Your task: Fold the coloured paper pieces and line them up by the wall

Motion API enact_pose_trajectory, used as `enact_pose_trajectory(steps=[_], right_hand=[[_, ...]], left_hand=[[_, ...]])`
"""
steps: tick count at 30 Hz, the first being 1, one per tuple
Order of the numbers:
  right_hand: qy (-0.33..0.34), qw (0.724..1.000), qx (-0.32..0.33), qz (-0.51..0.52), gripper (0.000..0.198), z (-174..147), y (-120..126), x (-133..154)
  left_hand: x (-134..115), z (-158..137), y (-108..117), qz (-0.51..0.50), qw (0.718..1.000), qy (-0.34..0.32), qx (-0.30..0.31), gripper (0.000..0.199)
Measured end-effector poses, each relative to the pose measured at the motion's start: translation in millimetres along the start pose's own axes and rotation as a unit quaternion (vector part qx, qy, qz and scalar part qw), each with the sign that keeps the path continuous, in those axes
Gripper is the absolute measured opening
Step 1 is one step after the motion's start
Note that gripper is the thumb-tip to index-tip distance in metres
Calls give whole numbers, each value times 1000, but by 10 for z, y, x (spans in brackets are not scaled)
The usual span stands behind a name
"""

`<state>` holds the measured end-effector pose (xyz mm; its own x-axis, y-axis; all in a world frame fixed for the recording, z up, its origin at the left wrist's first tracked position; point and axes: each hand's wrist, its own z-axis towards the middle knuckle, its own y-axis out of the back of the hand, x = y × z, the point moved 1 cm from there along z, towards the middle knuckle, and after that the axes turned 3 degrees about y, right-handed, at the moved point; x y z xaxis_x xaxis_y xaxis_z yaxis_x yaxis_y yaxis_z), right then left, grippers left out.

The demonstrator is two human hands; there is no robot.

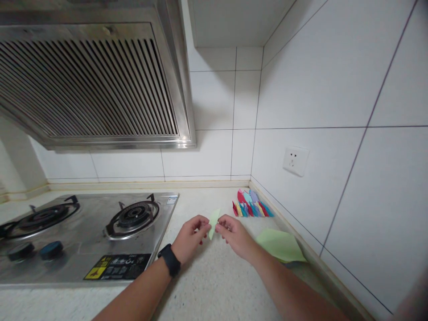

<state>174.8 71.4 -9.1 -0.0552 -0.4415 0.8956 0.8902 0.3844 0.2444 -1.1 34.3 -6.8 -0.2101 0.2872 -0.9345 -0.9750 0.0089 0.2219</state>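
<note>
Between my two hands is a small piece of folded light green paper, held tilted just above the countertop. My left hand, with a dark watch on its wrist, pinches the paper's left edge between thumb and fingers. From the other side my right hand grips the right edge the same way. Beyond my right hand lies a group of small folded paper pieces in red, yellow, blue and purple. Partly behind my right forearm rests a stack of light green paper sheets.
A gas stove with two burners and knobs takes up the left of the counter. Over it hangs a metal range hood. On the tiled right wall is a power socket. A cabinet juts out above the corner.
</note>
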Motion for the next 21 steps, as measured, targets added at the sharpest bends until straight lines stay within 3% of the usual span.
enact_pose_trajectory(steps=[13, 21], right_hand=[[-6, 1000, 20, 2, 19, 4, -12, 1], [18, 994, -4, -110, 14, -24, -27, 67]], left_hand=[[36, -8, -14, -26, 1000, 17, -2, 33], [-38, -26, -5, 18, 999, -19, -22, 29]])
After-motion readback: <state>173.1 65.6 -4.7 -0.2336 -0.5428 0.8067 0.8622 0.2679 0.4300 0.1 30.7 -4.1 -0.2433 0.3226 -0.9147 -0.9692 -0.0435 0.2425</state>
